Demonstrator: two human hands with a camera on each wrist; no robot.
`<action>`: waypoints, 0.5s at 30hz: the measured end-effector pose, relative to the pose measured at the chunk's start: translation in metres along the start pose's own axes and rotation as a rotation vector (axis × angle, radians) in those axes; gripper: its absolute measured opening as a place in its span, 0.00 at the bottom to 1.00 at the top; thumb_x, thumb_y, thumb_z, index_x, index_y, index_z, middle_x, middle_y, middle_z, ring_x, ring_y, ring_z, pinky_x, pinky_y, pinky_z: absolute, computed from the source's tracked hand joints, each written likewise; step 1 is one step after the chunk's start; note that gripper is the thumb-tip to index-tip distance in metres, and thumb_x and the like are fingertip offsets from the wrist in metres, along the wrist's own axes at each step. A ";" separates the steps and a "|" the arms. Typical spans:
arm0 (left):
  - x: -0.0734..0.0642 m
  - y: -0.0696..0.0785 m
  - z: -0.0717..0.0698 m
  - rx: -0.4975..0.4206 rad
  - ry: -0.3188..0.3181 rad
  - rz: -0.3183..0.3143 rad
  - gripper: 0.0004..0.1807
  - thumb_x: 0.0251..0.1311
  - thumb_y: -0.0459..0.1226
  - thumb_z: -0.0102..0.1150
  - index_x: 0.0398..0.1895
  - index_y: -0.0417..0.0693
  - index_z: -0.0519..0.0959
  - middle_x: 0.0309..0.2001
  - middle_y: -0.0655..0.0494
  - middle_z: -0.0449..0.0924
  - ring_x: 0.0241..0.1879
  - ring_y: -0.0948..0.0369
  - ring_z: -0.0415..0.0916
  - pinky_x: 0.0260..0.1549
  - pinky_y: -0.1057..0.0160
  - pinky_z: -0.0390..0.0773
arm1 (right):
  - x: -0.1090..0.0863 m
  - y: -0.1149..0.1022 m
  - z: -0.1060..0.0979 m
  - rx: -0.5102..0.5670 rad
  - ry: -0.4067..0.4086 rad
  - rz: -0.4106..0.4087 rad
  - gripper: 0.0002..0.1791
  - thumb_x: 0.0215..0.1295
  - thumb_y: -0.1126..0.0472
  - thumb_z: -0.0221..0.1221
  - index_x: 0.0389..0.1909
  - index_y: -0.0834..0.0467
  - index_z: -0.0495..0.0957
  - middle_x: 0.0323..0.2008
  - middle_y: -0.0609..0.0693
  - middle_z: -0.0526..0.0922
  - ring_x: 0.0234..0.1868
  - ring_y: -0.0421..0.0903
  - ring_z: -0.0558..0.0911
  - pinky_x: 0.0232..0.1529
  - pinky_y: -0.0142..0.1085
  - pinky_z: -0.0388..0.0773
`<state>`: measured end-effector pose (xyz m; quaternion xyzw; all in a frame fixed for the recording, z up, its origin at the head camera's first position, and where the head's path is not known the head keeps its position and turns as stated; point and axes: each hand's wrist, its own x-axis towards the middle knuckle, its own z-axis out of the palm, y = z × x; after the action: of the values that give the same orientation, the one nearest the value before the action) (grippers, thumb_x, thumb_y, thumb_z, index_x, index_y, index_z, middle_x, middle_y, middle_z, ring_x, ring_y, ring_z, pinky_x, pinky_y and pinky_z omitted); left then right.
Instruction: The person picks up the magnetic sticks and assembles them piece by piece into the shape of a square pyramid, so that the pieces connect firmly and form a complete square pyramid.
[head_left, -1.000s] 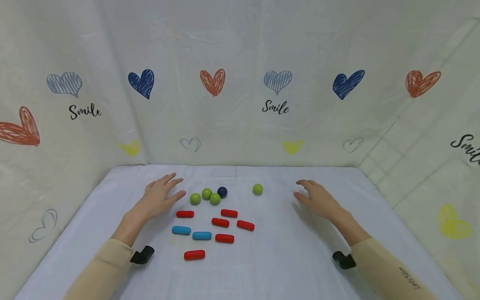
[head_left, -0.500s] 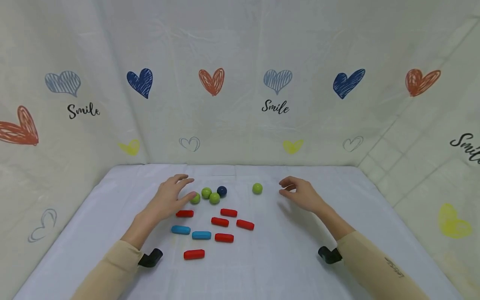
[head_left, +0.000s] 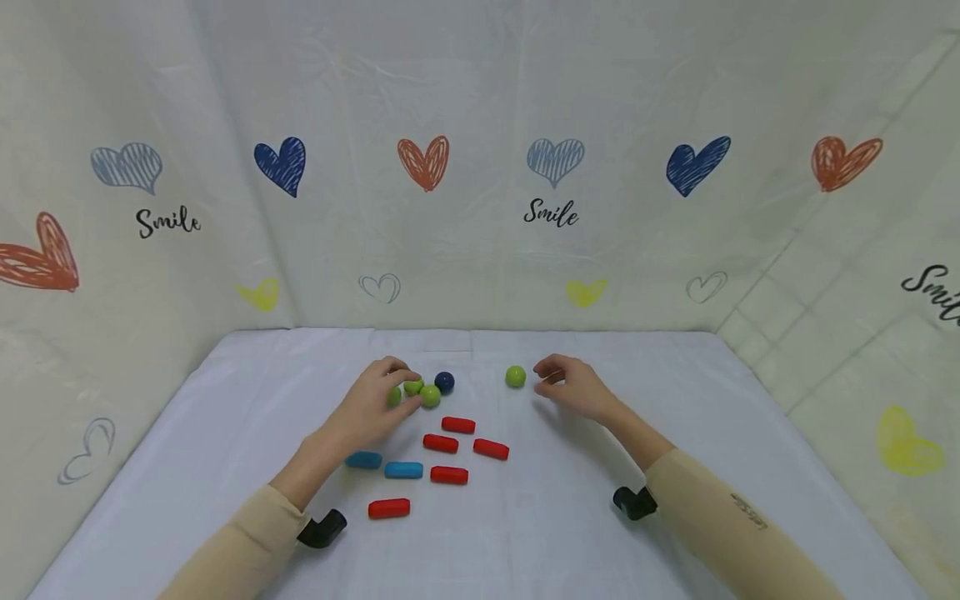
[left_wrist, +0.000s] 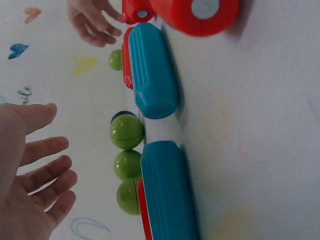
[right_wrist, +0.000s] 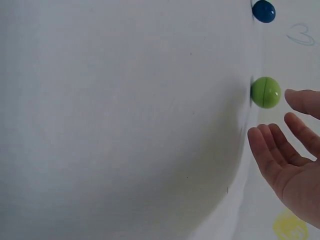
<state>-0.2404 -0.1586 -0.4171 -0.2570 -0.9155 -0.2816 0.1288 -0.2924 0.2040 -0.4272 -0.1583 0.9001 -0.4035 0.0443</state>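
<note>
My left hand is over a cluster of green balls on the left, thumb and fingers spread and holding nothing. It partly covers two of them. A dark blue ball lies at the cluster's right. In the left wrist view the left hand's fingers are apart from the balls. My right hand hovers just right of a lone green ball, fingers loosely bent. The right wrist view shows a gap between its fingertips and that green ball.
Several red rod-shaped blocks and two blue ones lie nearer me on the white-covered table. My left forearm reaches past their left side. A white curtain printed with hearts hangs behind the table.
Both hands have moved inward: the left rightward over the green balls, the right leftward towards the lone ball. The leftmost red block is now hidden behind the left hand. The balls have not moved.
</note>
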 end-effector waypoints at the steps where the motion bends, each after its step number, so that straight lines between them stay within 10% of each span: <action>1: 0.000 0.002 0.001 -0.015 -0.012 -0.003 0.18 0.65 0.41 0.71 0.54 0.41 0.84 0.51 0.48 0.77 0.53 0.50 0.74 0.52 0.52 0.80 | 0.001 -0.001 0.001 0.000 0.002 0.009 0.19 0.69 0.63 0.64 0.57 0.66 0.78 0.53 0.61 0.81 0.53 0.56 0.81 0.54 0.50 0.79; 15: 0.002 0.033 0.026 -0.158 -0.207 0.029 0.16 0.67 0.40 0.68 0.54 0.44 0.84 0.52 0.56 0.78 0.53 0.54 0.75 0.47 0.57 0.83 | 0.018 -0.006 0.015 0.028 0.014 0.079 0.21 0.69 0.63 0.65 0.59 0.65 0.75 0.55 0.59 0.79 0.56 0.57 0.79 0.55 0.48 0.79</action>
<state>-0.2263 -0.1190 -0.4229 -0.3074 -0.8951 -0.3226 0.0170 -0.3046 0.1841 -0.4323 -0.1190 0.9002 -0.4150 0.0560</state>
